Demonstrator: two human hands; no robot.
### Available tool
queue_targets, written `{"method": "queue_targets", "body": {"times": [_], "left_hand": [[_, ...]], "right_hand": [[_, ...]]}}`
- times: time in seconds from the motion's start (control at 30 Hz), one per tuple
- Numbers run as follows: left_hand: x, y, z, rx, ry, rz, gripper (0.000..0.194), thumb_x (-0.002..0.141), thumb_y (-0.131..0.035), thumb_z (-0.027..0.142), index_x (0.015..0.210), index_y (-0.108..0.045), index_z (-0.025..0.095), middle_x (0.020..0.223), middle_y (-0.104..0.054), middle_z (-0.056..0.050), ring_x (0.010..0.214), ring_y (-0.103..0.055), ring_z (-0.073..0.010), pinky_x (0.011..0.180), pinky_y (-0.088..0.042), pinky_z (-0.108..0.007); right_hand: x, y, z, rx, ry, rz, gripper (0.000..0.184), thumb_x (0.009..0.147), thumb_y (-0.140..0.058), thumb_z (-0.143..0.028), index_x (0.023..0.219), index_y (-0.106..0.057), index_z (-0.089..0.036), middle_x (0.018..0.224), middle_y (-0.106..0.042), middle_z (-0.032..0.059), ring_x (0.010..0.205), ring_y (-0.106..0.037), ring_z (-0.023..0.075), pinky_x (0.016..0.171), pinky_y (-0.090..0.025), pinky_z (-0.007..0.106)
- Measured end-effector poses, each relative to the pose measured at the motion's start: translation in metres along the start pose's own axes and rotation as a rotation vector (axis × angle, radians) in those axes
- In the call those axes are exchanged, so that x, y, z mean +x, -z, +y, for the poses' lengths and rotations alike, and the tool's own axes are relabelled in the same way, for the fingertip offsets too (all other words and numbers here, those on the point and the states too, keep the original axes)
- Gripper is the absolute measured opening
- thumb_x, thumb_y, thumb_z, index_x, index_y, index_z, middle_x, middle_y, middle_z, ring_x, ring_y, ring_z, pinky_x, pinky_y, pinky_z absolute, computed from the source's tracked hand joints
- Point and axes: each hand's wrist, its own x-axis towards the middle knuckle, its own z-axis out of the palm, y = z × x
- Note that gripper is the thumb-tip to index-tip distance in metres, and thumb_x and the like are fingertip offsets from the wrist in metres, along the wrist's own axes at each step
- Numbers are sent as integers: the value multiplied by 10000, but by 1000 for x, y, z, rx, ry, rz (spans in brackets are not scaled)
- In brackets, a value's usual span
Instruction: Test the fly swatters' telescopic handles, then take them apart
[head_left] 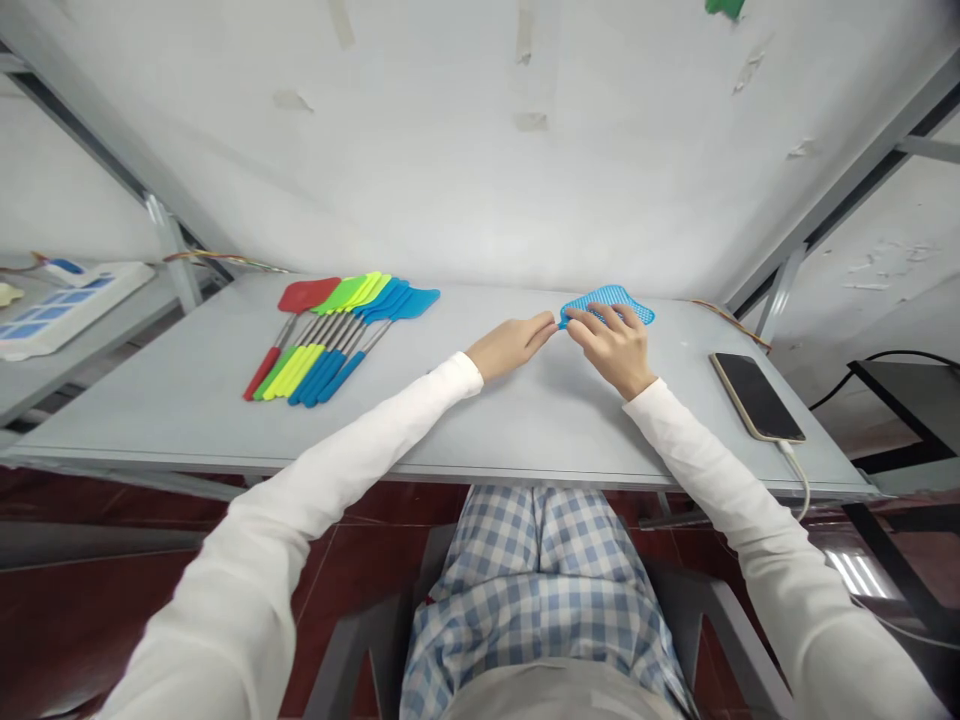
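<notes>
A blue fly swatter (592,299) with a perforated head is at the back of the table, right of centre. My right hand (616,350) is closed on it, with fingers over the front part of the mesh head. My left hand (511,346) has its fingers pressed together at the swatter's narrow neck, close to my right fingertips. No handle shows beyond the left hand. Farther left lies a fanned row of fly swatters (341,335) with metal shafts, overlapping one another, in red, green, yellow and blue.
A phone (757,396) with a white charging cable lies on the table's right side. At far left, a white power strip (71,305) rests on a neighbouring surface. Thin wires (731,322) run along the back corners. A white wall (450,150) stands directly behind the table.
</notes>
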Motion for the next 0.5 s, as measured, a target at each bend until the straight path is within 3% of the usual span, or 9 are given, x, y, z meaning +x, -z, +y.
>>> {"method": "queue_targets", "body": {"times": [0.1, 0.17, 0.23, 0.3, 0.37, 0.47, 0.5], "left_hand": [[-10, -2, 20, -510, 253, -173, 299, 886, -543, 425, 715, -445, 201, 506, -278, 80, 361, -222, -41, 385, -136, -175], [-20, -7, 33, -699, 373, -249, 305, 922, -468, 439, 732, -411, 206, 515, -201, 100, 344, -117, -26, 356, -47, -161], [-32, -13, 40, -804, 434, -284, 304, 942, -427, 423, 733, -393, 205, 520, -166, 107, 341, -91, -22, 339, -23, -145], [-45, -17, 41, -878, 475, -304, 301, 938, -442, 417, 735, -393, 201, 519, -165, 109, 338, -100, -18, 323, -29, -129], [-54, -15, 33, -952, 513, -271, 293, 930, -472, 410, 743, -400, 196, 523, -176, 112, 336, -120, -13, 312, -43, -122], [-50, -3, 11, -1156, 575, -43, 303, 985, -352, 317, 712, -367, 187, 511, -156, 112, 322, -118, -11, 303, -32, -123], [-44, 2, 3, -1244, 578, -24, 310, 996, -314, 291, 714, -379, 180, 507, -159, 110, 321, -135, -12, 300, -43, -124]], "right_hand": [[4, 0, 10, 129, 33, 25, 361, 988, -327, -315, 795, -628, -269, 1117, -704, 10, 1151, -575, 207, 994, -383, 460], [7, -5, 22, 199, 31, 28, 360, 985, -335, -349, 777, -614, -258, 1130, -699, 24, 1178, -569, 207, 1028, -377, 473], [9, -14, 43, 236, -78, 69, 334, 979, -340, -342, 837, -626, -246, 1130, -695, 54, 1170, -575, 214, 1024, -389, 470], [8, -23, 70, 243, -302, 207, 329, 971, -322, -308, 952, -639, -225, 1083, -703, 84, 1121, -597, 227, 976, -424, 462], [4, -29, 95, 227, -407, 255, 334, 959, -317, -280, 1061, -617, -176, 1066, -695, 125, 1070, -607, 254, 916, -446, 477], [-8, -37, 116, 275, -379, 112, 267, 923, -432, -321, 1072, -602, -179, 1043, -699, 106, 994, -598, 240, 891, -440, 434], [-12, -41, 117, 270, -356, 51, 267, 915, -451, -328, 1071, -606, -176, 1036, -698, 112, 982, -587, 244, 890, -430, 430]]}}
